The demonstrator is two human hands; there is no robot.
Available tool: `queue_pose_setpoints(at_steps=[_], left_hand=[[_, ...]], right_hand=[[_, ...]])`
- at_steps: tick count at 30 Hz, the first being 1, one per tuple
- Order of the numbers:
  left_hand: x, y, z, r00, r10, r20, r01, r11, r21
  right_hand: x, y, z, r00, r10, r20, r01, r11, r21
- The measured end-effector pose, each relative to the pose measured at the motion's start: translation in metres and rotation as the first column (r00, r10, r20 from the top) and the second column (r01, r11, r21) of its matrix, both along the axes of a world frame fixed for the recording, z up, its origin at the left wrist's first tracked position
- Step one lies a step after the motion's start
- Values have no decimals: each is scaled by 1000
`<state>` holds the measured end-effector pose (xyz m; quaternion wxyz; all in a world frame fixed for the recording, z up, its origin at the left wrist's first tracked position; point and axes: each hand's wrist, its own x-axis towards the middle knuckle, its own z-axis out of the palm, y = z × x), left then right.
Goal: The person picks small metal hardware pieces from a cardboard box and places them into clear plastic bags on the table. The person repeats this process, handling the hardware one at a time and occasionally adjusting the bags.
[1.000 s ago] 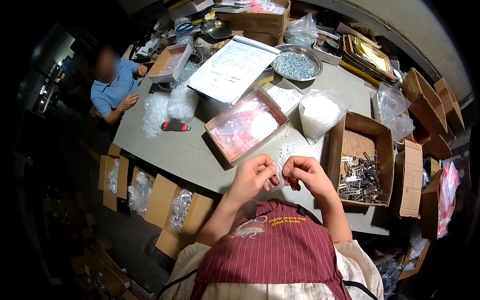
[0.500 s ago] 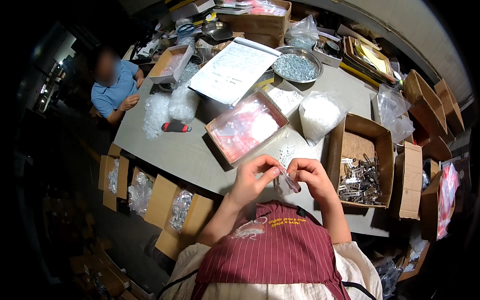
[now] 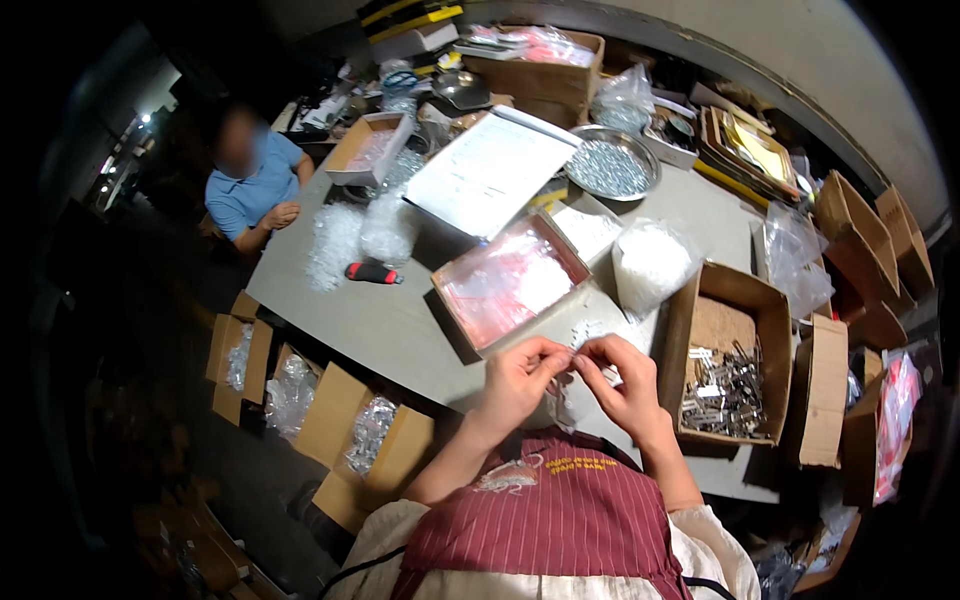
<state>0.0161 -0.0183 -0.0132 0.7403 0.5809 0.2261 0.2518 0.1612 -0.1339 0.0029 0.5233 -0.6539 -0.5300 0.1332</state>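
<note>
A small clear plastic bag (image 3: 572,372), pinched between left hand (image 3: 517,381) and right hand (image 3: 628,390), could be dropped onto the grey bench (image 3: 390,320) if either pinch loosens.

Bare table (image 3: 400,320) left of hands; boxes (image 3: 725,370) crowd right.

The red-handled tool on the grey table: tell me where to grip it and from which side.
Grip the red-handled tool around its thick red middle, coming straight down from above. It lies flat on the grey table, apart from the clear bags, so both long sides look free.
</note>
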Motion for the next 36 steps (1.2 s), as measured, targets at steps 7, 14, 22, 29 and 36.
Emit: queue_pose_setpoints(at_steps=[7, 14, 22, 29, 36], left_hand=[[4, -1, 8, 999, 45, -8, -43, 993, 109], [1, 0, 12, 996, 88, -21, -76, 938, 339], [3, 2, 0, 990, 131, -58, -99, 918, 385], [5, 2, -11, 995, 95, -7, -84, 907, 412], [4, 1, -4, 996, 93, -2, -82, 886, 456]], right_hand=[[-3, 2, -4, 999, -45, -25, 45, 999, 3], [-3, 4, -4, 1000, 30, 3, -30, 1000, -6], [0, 6, -8, 999, 43, 6, -43, 999, -25], [3, 6, -20, 928, 53, -368, -99, 989, -107], [4, 6, -20, 871, 45, -490, -121, 985, -124]])
